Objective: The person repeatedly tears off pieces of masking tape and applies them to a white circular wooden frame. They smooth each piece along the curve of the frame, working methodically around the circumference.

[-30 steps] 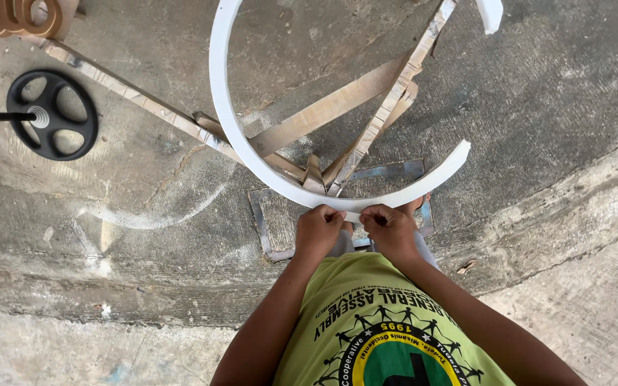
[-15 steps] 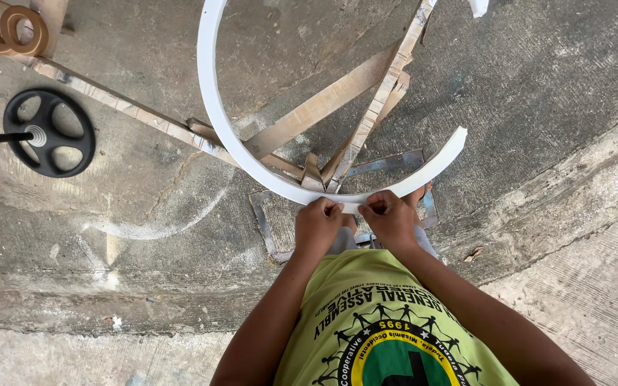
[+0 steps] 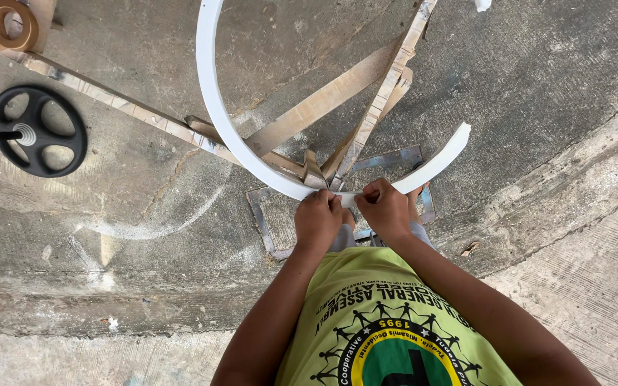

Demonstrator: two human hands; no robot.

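Soft even daylight over my work, no hard shadows under my hands (image 3: 352, 218), white strip (image 3: 212, 107) bright but not blown out, focus sharp across the concrete floor (image 3: 538, 86), wide-lens bending at the edges, no motion blur

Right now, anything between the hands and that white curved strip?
Nothing visible. The left hand and right hand both already grip the white curved strip at its lowest bend, above the rusty metal frame on the concrete floor.

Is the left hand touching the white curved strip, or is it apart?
Touching. The head view shows the left hand closed around the white curved strip, beside the right hand.
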